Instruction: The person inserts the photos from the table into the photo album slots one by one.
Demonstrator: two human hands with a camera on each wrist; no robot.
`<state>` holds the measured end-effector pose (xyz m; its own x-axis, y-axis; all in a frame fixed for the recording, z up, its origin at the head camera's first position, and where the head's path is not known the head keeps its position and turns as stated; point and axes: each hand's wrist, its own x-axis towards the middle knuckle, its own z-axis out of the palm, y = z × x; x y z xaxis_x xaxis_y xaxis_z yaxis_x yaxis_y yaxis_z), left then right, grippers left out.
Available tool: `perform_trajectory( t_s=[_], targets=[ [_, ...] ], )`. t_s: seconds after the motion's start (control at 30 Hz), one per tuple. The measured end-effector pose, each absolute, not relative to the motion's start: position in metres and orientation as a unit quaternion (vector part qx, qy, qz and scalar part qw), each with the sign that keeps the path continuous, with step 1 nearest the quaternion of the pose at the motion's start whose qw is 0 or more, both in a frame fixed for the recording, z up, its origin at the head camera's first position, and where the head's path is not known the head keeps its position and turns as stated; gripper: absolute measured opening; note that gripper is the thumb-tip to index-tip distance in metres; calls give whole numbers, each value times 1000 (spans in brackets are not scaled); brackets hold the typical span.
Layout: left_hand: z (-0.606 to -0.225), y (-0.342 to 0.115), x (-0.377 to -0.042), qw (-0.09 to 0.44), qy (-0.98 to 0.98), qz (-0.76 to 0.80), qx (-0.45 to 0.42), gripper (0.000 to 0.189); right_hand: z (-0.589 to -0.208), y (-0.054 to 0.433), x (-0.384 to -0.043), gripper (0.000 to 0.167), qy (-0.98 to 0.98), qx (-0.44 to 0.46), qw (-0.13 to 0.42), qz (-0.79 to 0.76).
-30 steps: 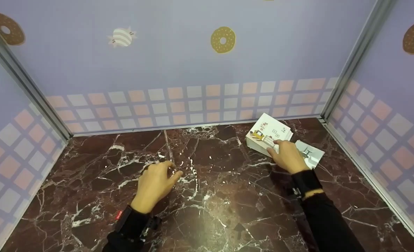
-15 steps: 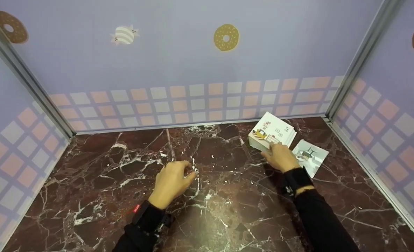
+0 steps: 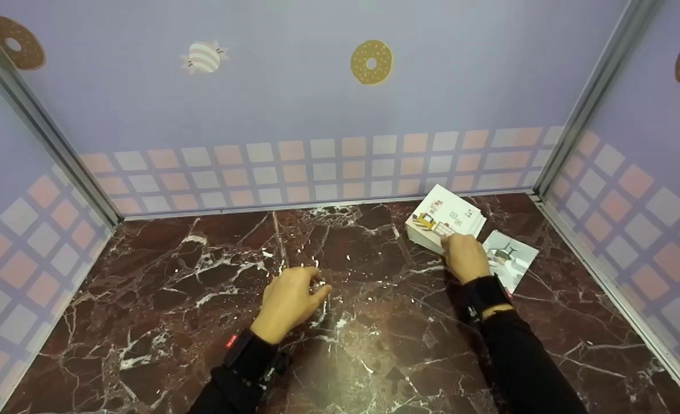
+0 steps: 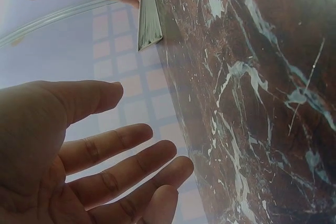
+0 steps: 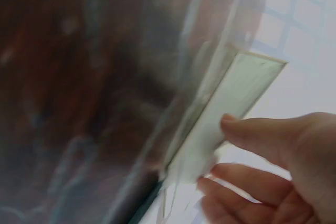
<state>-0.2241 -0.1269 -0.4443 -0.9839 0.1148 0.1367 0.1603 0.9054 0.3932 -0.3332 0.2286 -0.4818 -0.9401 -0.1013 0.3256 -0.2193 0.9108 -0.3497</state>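
Observation:
A thick stack of square white cards [image 3: 448,214], printed on top with a yellow digger, lies at the back right of the table. My right hand [image 3: 467,259] is at its near corner with the fingers bent. In the right wrist view the thumb [image 5: 247,129] touches the stack's side edge [image 5: 231,98], and the fingertips pinch in around the corner, partly blurred. Beside that hand lies a single grey-white card [image 3: 512,259] with a dark picture. My left hand [image 3: 291,302] hovers over the middle of the table, holding nothing, its fingers [image 4: 131,161] loosely spread.
The table [image 3: 213,322] has a dark red marbled top. Lilac walls [image 3: 294,103] with pink and white squares enclose it at the back and both sides. The stack's far corner is close to the back wall.
My left hand has moved to the right. My right hand has shifted slightly left along the stack's near side, and its fingers are more bent. The single card shows more fully.

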Motion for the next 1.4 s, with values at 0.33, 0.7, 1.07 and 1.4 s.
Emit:
perform_trajectory(
  t_s=[0.33,0.7,1.07,1.4],
  targets=[
    [-447,-125,-224,52,-975,-202,-72,29,-486,235,-336,22,-958,99,181,201],
    [-449,-123,-224,47,-976,-199,-76,37,-484,233,-337,22,-960,138,161,182],
    [-451,-121,-225,44,-969,-228,-90,33,-486,210,-319,10,-957,169,142,188],
    [-457,-117,-225,36,-963,-247,-97,37,-487,187,-290,17,-944,235,136,187]
  ],
)
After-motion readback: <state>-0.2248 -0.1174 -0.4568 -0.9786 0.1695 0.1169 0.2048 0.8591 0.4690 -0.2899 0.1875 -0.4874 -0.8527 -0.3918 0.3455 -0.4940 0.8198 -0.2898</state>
